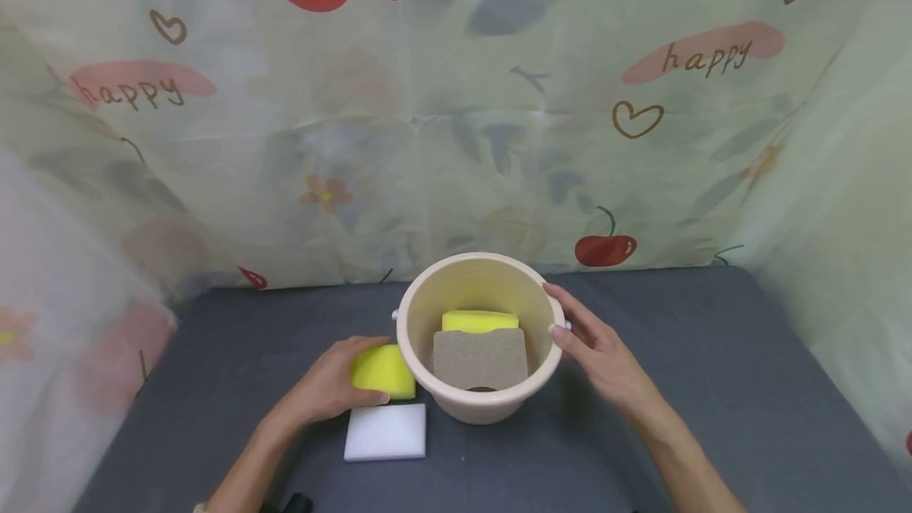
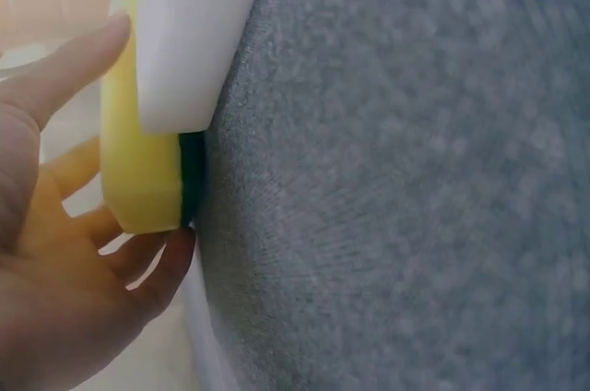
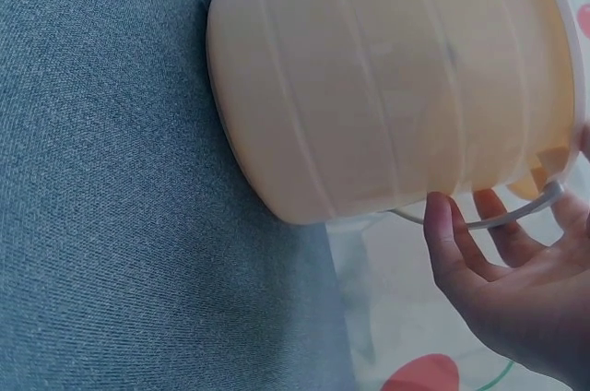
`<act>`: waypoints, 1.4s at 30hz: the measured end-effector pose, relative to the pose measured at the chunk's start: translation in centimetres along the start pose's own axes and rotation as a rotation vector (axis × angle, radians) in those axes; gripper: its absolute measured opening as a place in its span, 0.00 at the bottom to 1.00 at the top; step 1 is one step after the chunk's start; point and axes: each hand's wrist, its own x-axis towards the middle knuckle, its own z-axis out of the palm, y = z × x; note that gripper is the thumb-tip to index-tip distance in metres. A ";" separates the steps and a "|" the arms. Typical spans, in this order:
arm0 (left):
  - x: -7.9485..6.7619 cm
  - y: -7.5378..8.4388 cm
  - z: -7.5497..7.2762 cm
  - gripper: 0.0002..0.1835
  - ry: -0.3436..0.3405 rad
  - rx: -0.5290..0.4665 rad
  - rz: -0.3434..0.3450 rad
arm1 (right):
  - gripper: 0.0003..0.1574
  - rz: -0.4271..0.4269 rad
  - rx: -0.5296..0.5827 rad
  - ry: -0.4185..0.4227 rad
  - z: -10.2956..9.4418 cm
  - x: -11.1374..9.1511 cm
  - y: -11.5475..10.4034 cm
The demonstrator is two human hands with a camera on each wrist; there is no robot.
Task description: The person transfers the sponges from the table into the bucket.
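Note:
A yellow sponge (image 1: 385, 373) with a dark green layer (image 2: 191, 174) underneath lies just left of a cream bucket (image 1: 479, 412). My left hand (image 1: 335, 382) holds it, thumb on the near side and fingers around the far side. Nearer me, close against that sponge, lies a white sponge block (image 1: 385, 432). My right hand (image 1: 598, 359) holds the bucket's right side, with thumb and forefinger at the rim and other fingers by the thin handle (image 3: 498, 220). Inside the bucket are another yellow sponge (image 1: 480, 321) and a grey-brown block (image 1: 480, 359) leaning in front of it.
A dark grey cloth (image 1: 712, 386) covers the table. Behind it and at both sides hangs a pale printed curtain (image 1: 456, 180). Part of a small black object (image 1: 298, 503) shows at the bottom edge, beside the left forearm.

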 end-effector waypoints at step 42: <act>-2.2 2.0 -6.2 0.30 0.607 0.022 0.290 | 0.34 0.025 -0.033 0.025 0.3 0.1 -0.3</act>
